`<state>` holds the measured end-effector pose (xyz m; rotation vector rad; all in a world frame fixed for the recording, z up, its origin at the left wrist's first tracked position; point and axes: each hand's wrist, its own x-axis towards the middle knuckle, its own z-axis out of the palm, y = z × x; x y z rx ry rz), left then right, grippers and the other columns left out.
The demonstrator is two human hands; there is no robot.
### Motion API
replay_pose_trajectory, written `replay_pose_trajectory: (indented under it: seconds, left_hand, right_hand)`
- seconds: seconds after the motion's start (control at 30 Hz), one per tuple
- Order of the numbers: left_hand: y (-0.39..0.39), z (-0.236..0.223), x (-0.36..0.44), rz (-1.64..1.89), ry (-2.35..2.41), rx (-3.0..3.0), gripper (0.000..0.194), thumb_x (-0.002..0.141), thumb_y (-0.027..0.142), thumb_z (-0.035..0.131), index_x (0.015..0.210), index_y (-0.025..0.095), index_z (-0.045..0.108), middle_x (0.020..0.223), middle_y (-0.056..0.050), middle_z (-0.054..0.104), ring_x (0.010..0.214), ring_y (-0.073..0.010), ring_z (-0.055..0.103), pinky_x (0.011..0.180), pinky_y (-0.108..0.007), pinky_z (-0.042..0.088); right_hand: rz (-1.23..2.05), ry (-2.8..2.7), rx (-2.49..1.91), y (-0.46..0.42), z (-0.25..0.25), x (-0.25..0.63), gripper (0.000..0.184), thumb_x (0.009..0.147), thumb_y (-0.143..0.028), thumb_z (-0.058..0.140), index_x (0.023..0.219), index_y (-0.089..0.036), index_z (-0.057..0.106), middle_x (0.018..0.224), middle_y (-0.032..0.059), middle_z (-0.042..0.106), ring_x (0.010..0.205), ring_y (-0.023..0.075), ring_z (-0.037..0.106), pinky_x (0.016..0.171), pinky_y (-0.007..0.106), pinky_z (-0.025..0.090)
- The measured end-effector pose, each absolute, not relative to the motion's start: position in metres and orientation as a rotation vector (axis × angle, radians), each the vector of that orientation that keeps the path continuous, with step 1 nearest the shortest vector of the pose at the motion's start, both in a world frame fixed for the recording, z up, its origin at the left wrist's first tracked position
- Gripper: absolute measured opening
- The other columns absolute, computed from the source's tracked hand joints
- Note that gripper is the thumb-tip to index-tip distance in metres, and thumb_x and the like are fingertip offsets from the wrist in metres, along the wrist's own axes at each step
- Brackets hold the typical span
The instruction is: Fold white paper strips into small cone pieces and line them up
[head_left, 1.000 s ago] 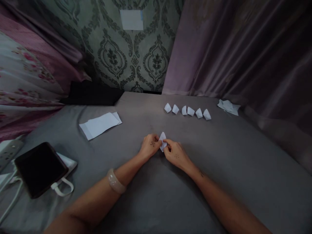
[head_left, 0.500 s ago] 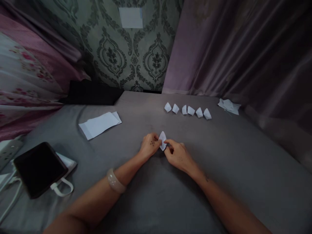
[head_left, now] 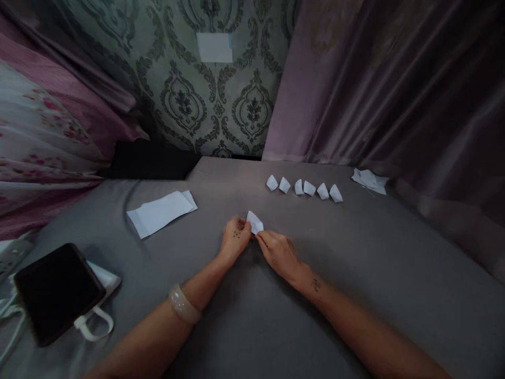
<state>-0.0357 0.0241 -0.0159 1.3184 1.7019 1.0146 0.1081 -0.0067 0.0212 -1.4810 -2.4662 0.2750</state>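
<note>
A small folded white paper point(head_left: 255, 223) is held between both hands above the grey cloth point(head_left: 339, 247). My left hand point(head_left: 235, 237) pinches its left lower edge. The fingers of my right hand point(head_left: 279, 254) are closed at its lower right corner, partly hiding that edge. Beyond the hands, several folded paper pieces point(head_left: 309, 188) stand in a row, pointed at the top. To the left lies a stack of white paper strips point(head_left: 161, 213).
A dark-screened phone or tablet point(head_left: 59, 292) with a white cable point(head_left: 98, 331) lies at the left by a power strip point(head_left: 13, 255). Black cloth point(head_left: 152, 160) rests at the back left, and paper scraps point(head_left: 370, 180) at the back right near the curtain point(head_left: 379, 79).
The folded paper has turned and tilted to the left in my hands. My right hand has shifted its grip to the lower corner. The whole view has tipped slightly upward.
</note>
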Motion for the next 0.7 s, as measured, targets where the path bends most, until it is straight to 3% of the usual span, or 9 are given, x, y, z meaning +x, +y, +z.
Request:
replay_pose_trajectory:
  seconds: [0.13, 0.33, 0.7]
  left_hand:
    - [0.030, -0.015, -0.041, 1.128, 1.694, 1.234, 0.030, 0.085, 0.044, 0.047, 0.093, 0.015, 0.053, 0.065, -0.003, 0.065, 0.045, -0.0107, 0.053, 0.046, -0.021, 0.039]
    - [0.030, -0.013, -0.040, 1.057, 1.737, 1.242, 0.022, 0.085, 0.038, 0.049, 0.089, 0.017, 0.053, 0.064, -0.002, 0.064, 0.049, -0.0112, 0.054, 0.047, -0.021, 0.038]
    - [0.029, -0.010, -0.039, 0.972, 1.767, 1.305, 0.019, 0.086, 0.035, 0.046, 0.089, 0.017, 0.053, 0.067, -0.003, 0.063, 0.055, -0.0127, 0.055, 0.049, -0.022, 0.036]
  right_hand:
    - [0.175, -2.410, -1.661, 0.040, 0.023, 0.096, 0.032, 0.099, -0.028, 0.033, 0.103, -0.019, 0.063, 0.101, 0.0091, 0.070, 0.095, 0.0188, 0.065, 0.080, 0.026, 0.043]
    - [0.106, -2.317, -1.824, 0.112, 0.018, 0.080, 0.036, 0.097, -0.017, 0.027, 0.112, -0.014, 0.060, 0.105, 0.0155, 0.068, 0.097, 0.0231, 0.065, 0.080, 0.030, 0.044]
    - [0.107, -2.243, -1.907, 0.152, 0.016, 0.070, 0.035, 0.094, -0.011, 0.029, 0.113, -0.012, 0.059, 0.112, 0.0171, 0.065, 0.105, 0.0228, 0.062, 0.087, 0.031, 0.043]
